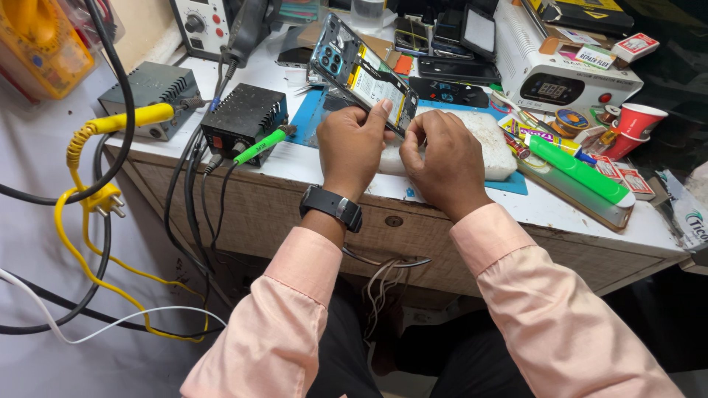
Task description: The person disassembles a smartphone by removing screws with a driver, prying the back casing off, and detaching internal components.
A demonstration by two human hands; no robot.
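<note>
An opened smartphone (pixel 359 72) with its back cover off shows a blue camera block, circuit parts and a pale battery. My left hand (pixel 352 144) grips its lower edge and holds it tilted above the workbench (pixel 442 193). A black watch sits on that wrist. My right hand (pixel 442 158) is at the phone's lower right corner, fingertips pinched against its edge. Whether a small tool or part lies between those fingers is hidden. Both arms wear peach sleeves.
Two black soldering stations (pixel 243 114) with yellow and green handles stand at the left, cables hanging down. A white foam pad (pixel 487 140) lies on a blue mat. A white machine (pixel 553 70), several phones, a green marker (pixel 579 171) and a red cup (pixel 634 125) crowd the right.
</note>
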